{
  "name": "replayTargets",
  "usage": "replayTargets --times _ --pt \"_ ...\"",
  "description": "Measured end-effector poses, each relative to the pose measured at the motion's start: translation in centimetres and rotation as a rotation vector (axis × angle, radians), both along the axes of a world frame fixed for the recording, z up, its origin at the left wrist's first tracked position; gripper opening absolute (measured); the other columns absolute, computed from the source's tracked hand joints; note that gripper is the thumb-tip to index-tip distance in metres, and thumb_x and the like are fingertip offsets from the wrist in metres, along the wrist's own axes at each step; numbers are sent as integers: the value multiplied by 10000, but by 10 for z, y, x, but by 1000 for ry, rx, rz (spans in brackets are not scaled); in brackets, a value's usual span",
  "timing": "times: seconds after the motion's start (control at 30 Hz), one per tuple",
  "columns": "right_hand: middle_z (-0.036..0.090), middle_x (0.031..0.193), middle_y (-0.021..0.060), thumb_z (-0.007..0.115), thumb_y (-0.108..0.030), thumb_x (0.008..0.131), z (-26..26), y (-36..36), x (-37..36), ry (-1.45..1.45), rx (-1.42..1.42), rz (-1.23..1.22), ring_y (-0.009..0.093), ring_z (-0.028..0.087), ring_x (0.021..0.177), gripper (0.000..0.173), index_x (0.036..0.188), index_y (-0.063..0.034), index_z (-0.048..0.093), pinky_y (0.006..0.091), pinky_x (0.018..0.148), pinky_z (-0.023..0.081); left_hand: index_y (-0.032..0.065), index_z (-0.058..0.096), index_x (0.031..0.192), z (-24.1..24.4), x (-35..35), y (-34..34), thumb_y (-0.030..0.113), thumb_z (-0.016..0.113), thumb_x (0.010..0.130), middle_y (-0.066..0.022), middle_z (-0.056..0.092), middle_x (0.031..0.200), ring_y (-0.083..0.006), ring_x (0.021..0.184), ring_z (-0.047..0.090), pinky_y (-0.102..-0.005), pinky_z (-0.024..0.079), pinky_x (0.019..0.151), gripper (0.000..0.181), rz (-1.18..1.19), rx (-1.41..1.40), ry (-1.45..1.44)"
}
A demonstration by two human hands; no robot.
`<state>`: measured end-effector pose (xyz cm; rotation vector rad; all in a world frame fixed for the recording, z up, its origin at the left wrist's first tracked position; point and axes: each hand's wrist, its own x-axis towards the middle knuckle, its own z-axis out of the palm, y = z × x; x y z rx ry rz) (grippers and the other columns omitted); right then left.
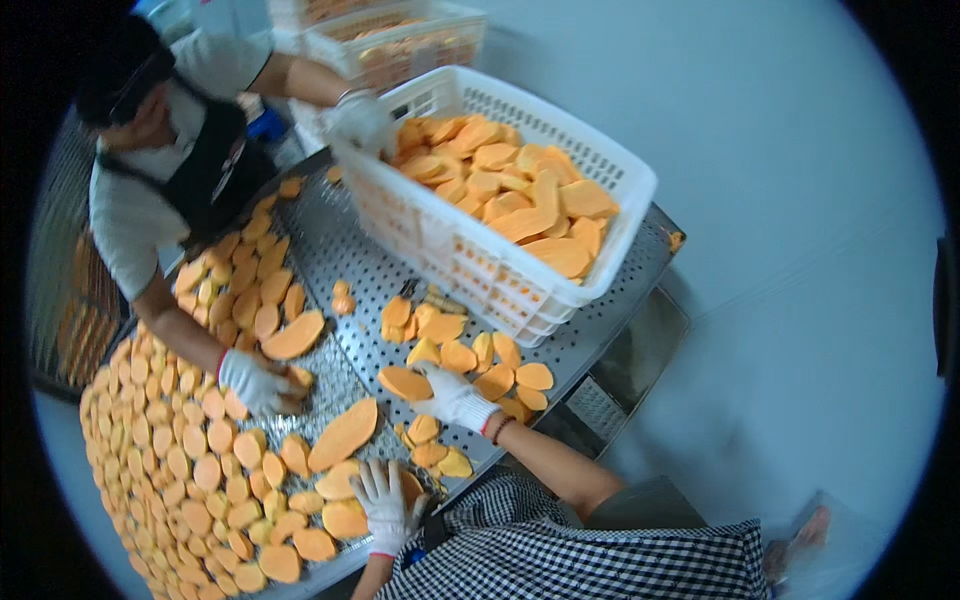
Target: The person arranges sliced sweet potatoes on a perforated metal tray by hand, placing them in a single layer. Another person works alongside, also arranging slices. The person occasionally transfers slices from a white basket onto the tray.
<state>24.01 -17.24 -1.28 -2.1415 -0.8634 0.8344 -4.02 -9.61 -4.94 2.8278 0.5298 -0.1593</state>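
Observation:
My right hand (454,396), in a white knitted glove, grips the end of an oval orange slice (403,382), which looks like peeled sweet potato. Beneath and beside it, more slices (495,382) lie loosely on the perforated metal table (360,367). My left hand (386,504), also gloved, rests with fingers spread over slices near the table's front edge. One slice (411,487) shows between its thumb and fingers, partly hidden. A long slice (345,433) lies just beyond that hand. To the left, many slices (196,517) are spread closely side by side.
A white plastic crate (480,255) heaped with slices (517,187) stands on the table's far right. Across the table, a co-worker's gloved hand (360,124) is at the crate's rim; the other (259,382) touches a slice. More crates (405,45) stand behind. Small scraps (454,461) lie near my hands.

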Motion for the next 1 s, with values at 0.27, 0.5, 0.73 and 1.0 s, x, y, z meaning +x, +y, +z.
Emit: replayTargets --times 0.27,0.5,0.73,1.0 --pt "564 1423 118 732 -354 869 -11 -33 6 -471 -79 223 283 566 1274 586 1375 -122 543 407 1073 459 18 377 1492 -34 -5 5 599 771 739 -306 328 1548 -492 1481 229 -670 111 1190 1029 -26 83 60" --pt "666 1213 93 691 -244 917 201 -104 86 -984 571 247 304 616 1184 341 1231 -122 644 421 995 508 17 356 1513 9 4 10 595 765 752 -315 299 1569 -514 1497 182 -688 75 1193 1040 63 -113 270" --pt "621 1321 222 811 -341 720 192 -112 236 -632 -465 254 383 616 1198 732 1343 -36 579 432 1017 500 24 385 1523 -13 -3 5 614 793 723 -284 369 1540 -495 1465 278 -670 189 1179 1074 -91 148 0" --pt "670 1241 237 753 -347 864 162 -140 254 -854 -255 100 373 652 1146 595 1310 21 611 417 1012 504 77 365 1515 27 9 -6 443 820 766 -262 332 1533 -486 1463 249 -627 137 1215 949 101 -46 -73"
